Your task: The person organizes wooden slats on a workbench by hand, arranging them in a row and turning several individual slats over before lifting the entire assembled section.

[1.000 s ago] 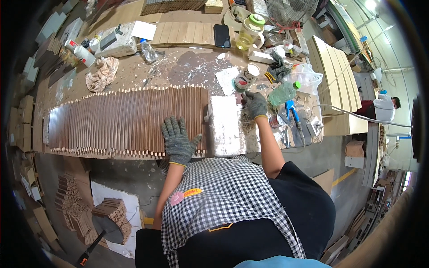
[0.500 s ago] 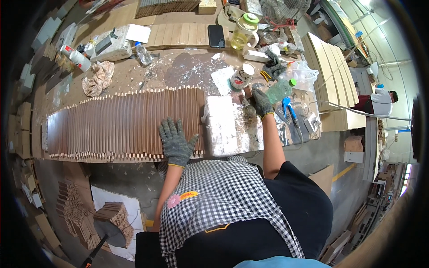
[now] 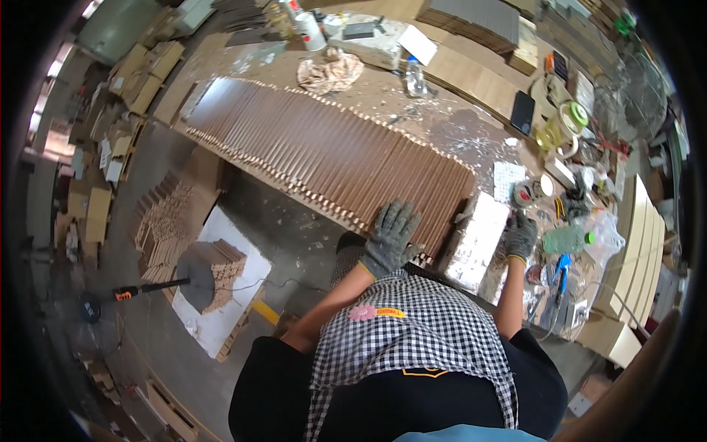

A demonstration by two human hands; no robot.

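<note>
Head view shows us bent over a long surface [image 3: 471, 129], both hands in grey work gloves. Our left hand [image 3: 390, 239] lies flat, fingers [image 3: 401, 214] spread wide and gripping nothing, pressed on the near end of a long row of brown wooden strips [image 3: 324, 151] laid side by side. That row runs away from the left fingers toward the upper left, its edge lined with pale tips. Our right hand [image 3: 521, 237] rests on the far side of a pale speckled block [image 3: 477, 239] that sits between the two hands; its fingers curl against the block's edge, though we cannot tell whether they grip it. Just right of the right fingers lies a green-capped plastic bottle [image 3: 567, 239] on clear plastic wrap, with a blue-handled tool [image 3: 561, 269] below it. Beyond the right fingers sit a roll of tape [image 3: 524, 194] and a black phone [image 3: 523, 112]. Far past the left fingers a crumpled rag [image 3: 330, 72] lies on the surface.

Compared with half a second ago, the whole scene sits turned: the row of strips now slants across the picture instead of lying level, and the floor with its stacked wood pieces [image 3: 217, 269] on a white board shows more widely at left. Both hands hold the same places on the strips and the block.
</note>
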